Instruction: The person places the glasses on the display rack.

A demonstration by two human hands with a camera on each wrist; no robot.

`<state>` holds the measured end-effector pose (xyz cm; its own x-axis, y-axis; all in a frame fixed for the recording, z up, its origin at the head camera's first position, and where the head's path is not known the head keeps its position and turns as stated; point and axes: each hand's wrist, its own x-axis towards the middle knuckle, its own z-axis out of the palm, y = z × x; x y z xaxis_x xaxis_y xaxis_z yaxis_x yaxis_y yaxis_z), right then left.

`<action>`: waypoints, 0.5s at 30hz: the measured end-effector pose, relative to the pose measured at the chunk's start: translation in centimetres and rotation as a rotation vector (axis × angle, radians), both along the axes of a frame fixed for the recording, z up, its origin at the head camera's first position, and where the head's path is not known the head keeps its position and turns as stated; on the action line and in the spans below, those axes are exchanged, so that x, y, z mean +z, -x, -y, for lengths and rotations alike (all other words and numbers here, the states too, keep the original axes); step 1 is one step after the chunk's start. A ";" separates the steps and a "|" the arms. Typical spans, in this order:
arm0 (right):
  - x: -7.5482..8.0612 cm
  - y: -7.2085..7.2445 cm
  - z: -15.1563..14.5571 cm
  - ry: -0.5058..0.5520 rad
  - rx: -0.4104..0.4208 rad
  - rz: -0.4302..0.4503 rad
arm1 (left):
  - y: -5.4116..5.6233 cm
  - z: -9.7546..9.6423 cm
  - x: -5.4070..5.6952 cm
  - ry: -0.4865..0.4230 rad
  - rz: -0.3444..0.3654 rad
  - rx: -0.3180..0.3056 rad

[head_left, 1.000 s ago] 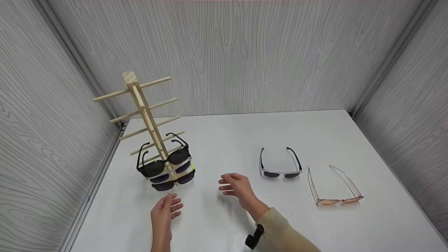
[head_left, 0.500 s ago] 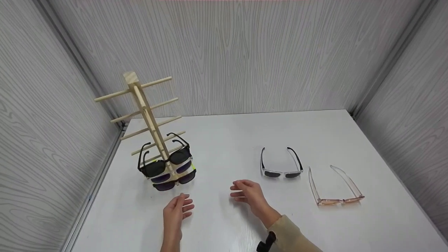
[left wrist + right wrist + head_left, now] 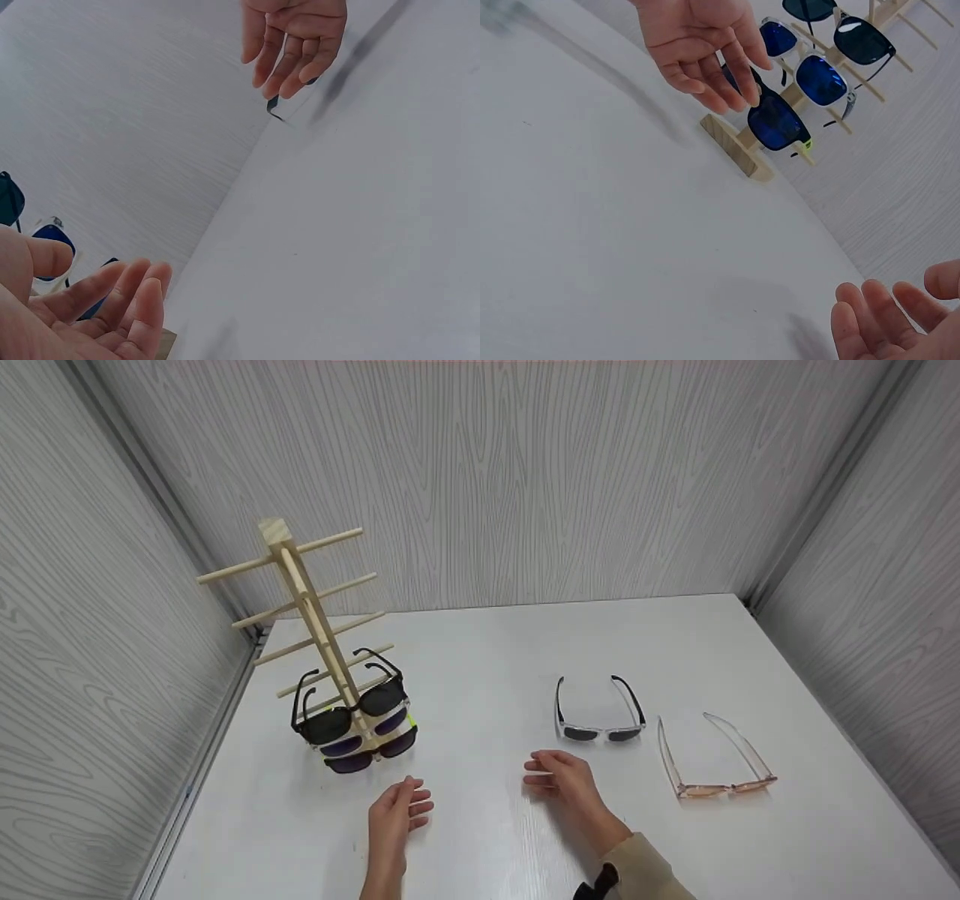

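Observation:
My left hand point(image 3: 397, 817) is held over the white table in front of the wooden stand, fingers loosely bent around nothing. To its right, my right hand point(image 3: 570, 786) holds nothing either, its fingers relaxed, just in front of the sunglasses with clear frame and black temples point(image 3: 580, 733). Three pairs of sunglasses hang on the lower pegs of the wooden eyewear stand point(image 3: 319, 622): a black pair point(image 3: 328, 726) highest, a blue-lensed clear-framed pair point(image 3: 821, 79) under it, and a dark-framed pair point(image 3: 776, 124) lowest. Glasses with pinkish lenses point(image 3: 705, 791) lie farther right, temples unfolded.
Bare upper pegs point(image 3: 330, 541) stick out from both sides of the stand. Grey wood-grain panels point(image 3: 487, 480) enclose the white table point(image 3: 465, 660) at the back and both sides. A black device point(image 3: 600, 881) sits at the right sleeve.
Both hands have drifted right, away from the stand; the right one also came slightly nearer the body. All the glasses and the stand stay in place.

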<state>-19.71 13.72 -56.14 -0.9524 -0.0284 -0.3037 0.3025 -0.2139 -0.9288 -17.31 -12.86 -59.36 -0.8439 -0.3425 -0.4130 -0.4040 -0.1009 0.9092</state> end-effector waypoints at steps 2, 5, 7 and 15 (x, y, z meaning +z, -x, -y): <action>0.0 -0.1 -0.5 0.004 -0.012 0.000 | -0.6 -0.8 1.6 -0.004 -0.011 -0.023; 0.0 -0.2 -1.4 0.001 -0.045 0.016 | -1.2 -2.1 3.3 -0.010 -0.032 -0.086; -0.1 -0.3 -2.0 -0.002 -0.069 0.027 | -1.4 -2.9 3.7 -0.016 -0.045 -0.121; -0.6 -0.6 -3.8 0.025 -0.137 0.053 | -0.9 -4.7 3.5 -0.029 -0.068 -0.132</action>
